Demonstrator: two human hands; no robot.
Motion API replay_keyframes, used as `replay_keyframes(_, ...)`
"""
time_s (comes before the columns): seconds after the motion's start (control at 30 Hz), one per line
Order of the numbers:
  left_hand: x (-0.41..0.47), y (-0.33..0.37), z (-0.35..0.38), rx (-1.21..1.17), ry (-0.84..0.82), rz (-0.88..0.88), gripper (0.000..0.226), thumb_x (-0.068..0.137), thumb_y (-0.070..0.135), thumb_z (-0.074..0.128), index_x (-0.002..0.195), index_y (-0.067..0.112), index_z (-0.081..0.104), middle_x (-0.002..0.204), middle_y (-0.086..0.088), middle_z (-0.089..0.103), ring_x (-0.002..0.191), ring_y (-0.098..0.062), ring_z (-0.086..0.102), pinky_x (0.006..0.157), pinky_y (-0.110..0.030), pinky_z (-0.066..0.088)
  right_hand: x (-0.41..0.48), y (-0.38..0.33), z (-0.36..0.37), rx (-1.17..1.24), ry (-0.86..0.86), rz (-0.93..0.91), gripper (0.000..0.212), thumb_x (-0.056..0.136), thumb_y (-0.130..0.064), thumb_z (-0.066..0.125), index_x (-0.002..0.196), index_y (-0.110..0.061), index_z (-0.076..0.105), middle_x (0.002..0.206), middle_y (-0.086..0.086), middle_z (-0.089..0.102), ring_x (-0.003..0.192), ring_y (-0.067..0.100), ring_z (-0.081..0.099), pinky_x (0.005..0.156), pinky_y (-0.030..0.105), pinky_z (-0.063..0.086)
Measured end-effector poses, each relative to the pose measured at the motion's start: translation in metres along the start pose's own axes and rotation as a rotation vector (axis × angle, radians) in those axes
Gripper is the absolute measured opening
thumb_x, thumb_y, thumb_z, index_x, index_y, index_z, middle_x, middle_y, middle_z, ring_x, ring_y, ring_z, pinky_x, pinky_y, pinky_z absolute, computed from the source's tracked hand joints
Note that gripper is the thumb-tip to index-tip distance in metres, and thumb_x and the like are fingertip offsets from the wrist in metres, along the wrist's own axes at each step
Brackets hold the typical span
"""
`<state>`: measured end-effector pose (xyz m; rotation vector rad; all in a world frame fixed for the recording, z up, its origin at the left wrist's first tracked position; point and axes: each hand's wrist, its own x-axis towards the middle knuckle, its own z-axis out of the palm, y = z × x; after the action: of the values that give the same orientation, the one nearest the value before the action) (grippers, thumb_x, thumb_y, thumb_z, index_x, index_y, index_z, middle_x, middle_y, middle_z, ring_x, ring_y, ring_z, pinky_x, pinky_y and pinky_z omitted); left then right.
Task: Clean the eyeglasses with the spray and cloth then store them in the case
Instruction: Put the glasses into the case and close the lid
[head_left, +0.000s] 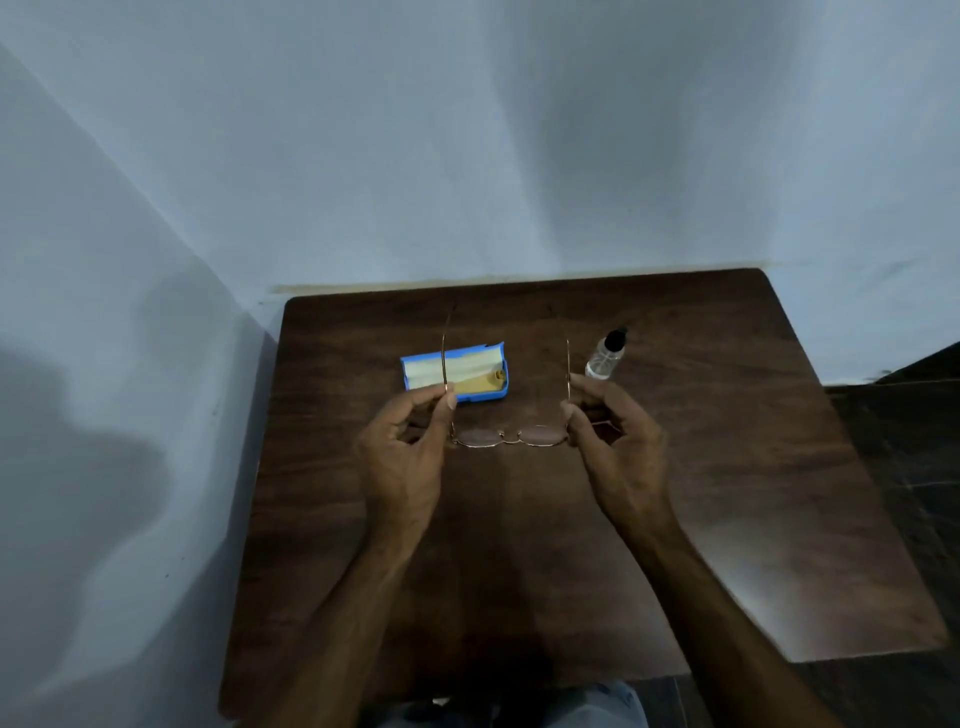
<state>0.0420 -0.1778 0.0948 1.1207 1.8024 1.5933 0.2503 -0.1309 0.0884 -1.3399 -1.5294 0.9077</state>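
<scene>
Thin gold-rimmed eyeglasses (506, 435) hang above the table's middle, temples unfolded and pointing away from me. My left hand (405, 457) pinches the left temple near the hinge, and my right hand (613, 447) pinches the right temple. Behind my left hand lies the open blue case (491, 396), with a pale lining and a yellow cloth (475, 385) inside it. A small clear spray bottle (605, 356) with a black cap stands behind my right hand.
The dark wooden table (727, 467) is pushed into a corner of pale walls at the back and left. A dark tiled floor (904, 457) shows to the right. My lap is at the table's near edge.
</scene>
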Motion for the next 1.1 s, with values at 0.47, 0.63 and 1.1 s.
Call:
replay_keyframes(0.47, 0.024, 0.072, 0.001, 0.033, 0.070, 0.376, 0.016, 0.094, 0.009, 0.079, 0.111, 0.009, 0.080, 0.104, 0.001, 0.077, 0.099, -0.014, 0.075, 0.085, -0.029, 0.060, 0.023, -0.059, -0.033, -0.166, -0.098, -0.382, 0.028, 0.087, 0.005, 0.076, 0.105, -0.017, 0.082, 0.093, -0.006, 0.067, 0.086, 0.010, 0.066, 0.068, 0.017, 0.048)
replay_keyframes(0.63, 0.024, 0.076, 0.007, 0.030, 0.046, 0.370, 0.017, 0.094, 0.013, 0.078, 0.110, 0.008, 0.080, 0.105, 0.001, 0.078, 0.100, -0.016, 0.076, 0.086, -0.037, 0.062, 0.029, -0.068, -0.050, -0.192, -0.227, -0.414, 0.018, 0.095, -0.013, 0.069, 0.104, -0.022, 0.082, 0.094, -0.010, 0.066, 0.086, 0.010, 0.066, 0.066, 0.023, 0.050)
replay_keyframes(1.1, 0.032, 0.078, -0.003, 0.360, -0.209, 0.496, 0.025, 0.102, 0.021, 0.068, 0.125, 0.027, 0.076, 0.105, 0.009, 0.061, 0.103, -0.016, 0.061, 0.075, -0.043, 0.056, 0.058, -0.089, -0.052, -0.035, -0.280, -0.245, 0.020, 0.085, -0.007, 0.082, 0.095, -0.021, 0.072, 0.089, -0.013, 0.073, 0.087, 0.006, 0.072, 0.074, 0.020, 0.057)
